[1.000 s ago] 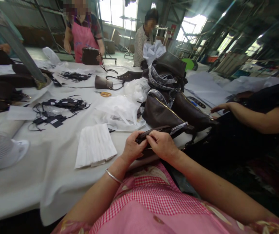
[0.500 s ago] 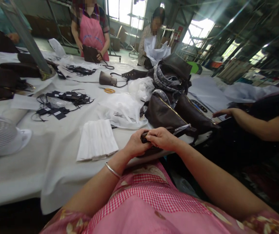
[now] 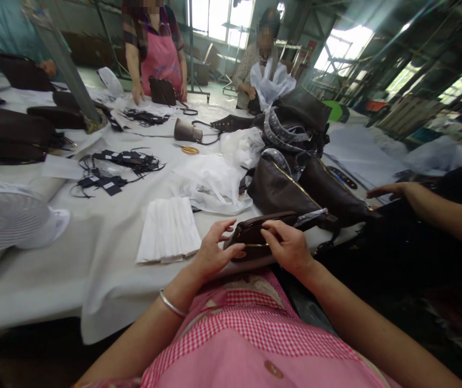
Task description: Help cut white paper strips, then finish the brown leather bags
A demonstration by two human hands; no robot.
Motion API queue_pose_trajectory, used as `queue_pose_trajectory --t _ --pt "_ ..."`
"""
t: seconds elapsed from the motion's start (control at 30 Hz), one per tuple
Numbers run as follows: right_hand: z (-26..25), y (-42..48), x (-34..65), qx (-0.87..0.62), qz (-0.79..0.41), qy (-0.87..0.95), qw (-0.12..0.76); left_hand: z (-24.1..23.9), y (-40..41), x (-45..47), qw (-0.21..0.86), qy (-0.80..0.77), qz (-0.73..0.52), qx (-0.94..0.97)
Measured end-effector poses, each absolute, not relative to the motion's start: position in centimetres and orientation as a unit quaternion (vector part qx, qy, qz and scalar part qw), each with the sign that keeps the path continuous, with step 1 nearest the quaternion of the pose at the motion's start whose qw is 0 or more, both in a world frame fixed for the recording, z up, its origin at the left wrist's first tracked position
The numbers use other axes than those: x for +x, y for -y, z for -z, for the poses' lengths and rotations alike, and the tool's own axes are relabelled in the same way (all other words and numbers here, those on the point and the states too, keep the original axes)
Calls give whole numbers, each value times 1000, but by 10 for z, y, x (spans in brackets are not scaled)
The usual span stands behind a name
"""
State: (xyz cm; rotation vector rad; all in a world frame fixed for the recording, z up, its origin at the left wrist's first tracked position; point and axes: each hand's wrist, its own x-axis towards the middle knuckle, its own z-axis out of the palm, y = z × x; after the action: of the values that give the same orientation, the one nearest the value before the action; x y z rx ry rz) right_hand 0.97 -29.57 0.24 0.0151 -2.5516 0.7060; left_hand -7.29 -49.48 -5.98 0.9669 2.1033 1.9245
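Observation:
A small dark brown handbag [image 3: 251, 234] with a gold-coloured zip line lies at the table's front edge, before my body. My left hand [image 3: 215, 250] is at its left end, fingers apart and curved, with the thumb by the bag's front; it holds nothing. Over the right part of the bag is my right hand [image 3: 289, 245], fingers bent and thumb drawn close to them. What lies between those fingertips, if anything, is too small to make out. A stack of folded white sheets [image 3: 169, 230] lies left of the bag.
Large brown bags [image 3: 283, 188] are piled behind and to the right. Clear plastic [image 3: 210, 180], yellow-handled scissors [image 3: 188, 149] and black tags [image 3: 112, 172] lie farther back. A white fan [image 3: 5, 215] stands left. A co-worker's arm [image 3: 428, 207] reaches in at right; others work across the table.
My hands have moved apart, uncovering more of the handbag. The left hand has let go and spread its fingers. The view has shifted, and the fan shows more fully.

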Motion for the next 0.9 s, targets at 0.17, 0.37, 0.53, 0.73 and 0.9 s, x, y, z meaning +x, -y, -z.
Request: queue_pose_trajectory --t 0.17,0.37,0.53,0.73,0.9 --pt "5 306 11 73 -254 935 235 47 485 -80 57 -691 -632 347" --pt "55 293 42 112 -300 928 190 45 516 -123 54 -781 -575 238" --pt "100 283 48 42 -267 960 67 52 514 -187 13 -876 -451 170" --pt "107 285 37 36 -287 957 -1 68 455 -248 49 -883 -458 96" --pt "111 286 37 40 -319 947 -22 91 411 -274 101 -867 -489 4"
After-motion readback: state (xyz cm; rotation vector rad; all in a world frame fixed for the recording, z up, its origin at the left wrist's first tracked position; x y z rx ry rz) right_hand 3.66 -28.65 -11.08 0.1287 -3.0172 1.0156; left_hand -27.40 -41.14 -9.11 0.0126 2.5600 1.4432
